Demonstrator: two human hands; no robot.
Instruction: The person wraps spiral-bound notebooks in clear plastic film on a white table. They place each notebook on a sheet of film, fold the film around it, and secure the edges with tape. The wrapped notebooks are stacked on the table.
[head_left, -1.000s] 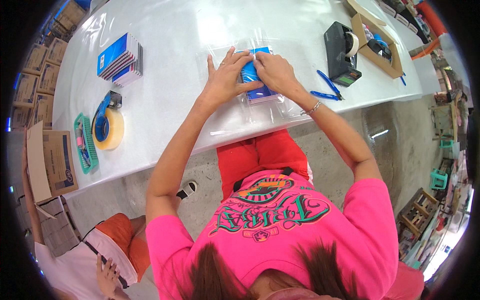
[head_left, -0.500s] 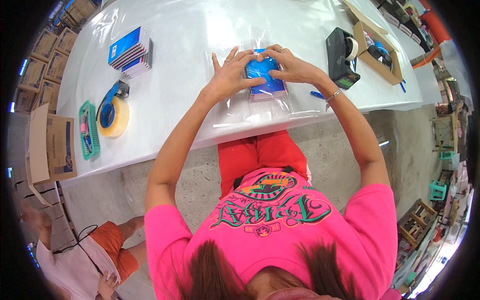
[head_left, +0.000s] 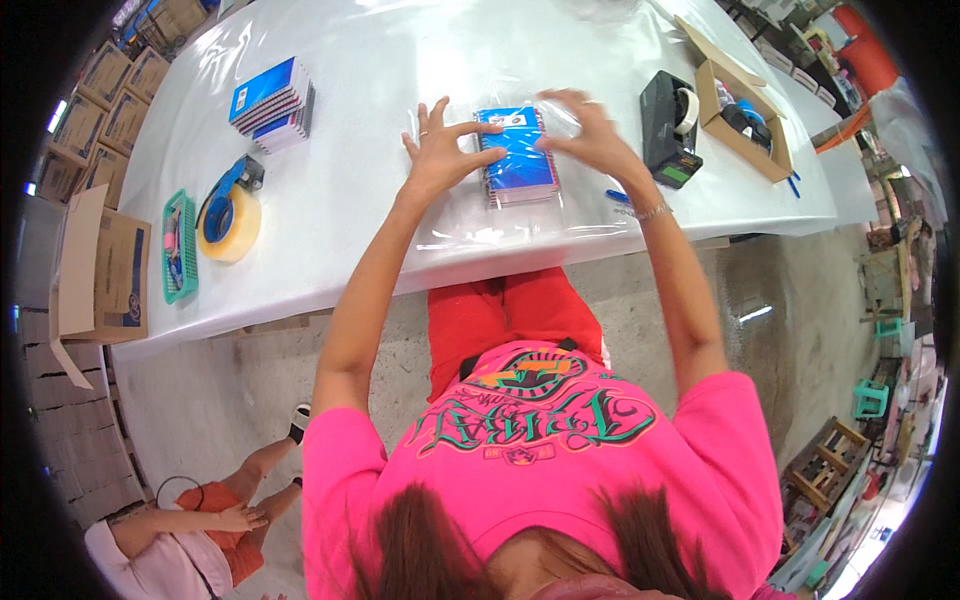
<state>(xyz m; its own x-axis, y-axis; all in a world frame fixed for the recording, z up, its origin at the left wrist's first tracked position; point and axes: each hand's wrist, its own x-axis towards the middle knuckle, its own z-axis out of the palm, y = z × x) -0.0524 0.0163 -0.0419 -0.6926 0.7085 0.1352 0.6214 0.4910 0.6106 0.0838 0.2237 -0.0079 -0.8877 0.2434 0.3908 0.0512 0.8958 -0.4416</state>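
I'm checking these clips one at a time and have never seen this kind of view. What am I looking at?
No machine here: a head-worn fisheye camera looks down on a person's own arms, so straight edges bend. The left hand and right hand press on a stack of blue notebooks inside a clear plastic bag on the white table. Neither hand has a closed grip; fingers are spread. Also there: another notebook stack, a tape gun, a green basket, a black tape dispenser and an open cardboard box.

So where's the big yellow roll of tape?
In the head view the yellow tape roll, in its blue dispenser, lies on the white table to the person's left, beside the green basket, below the notebook stack.
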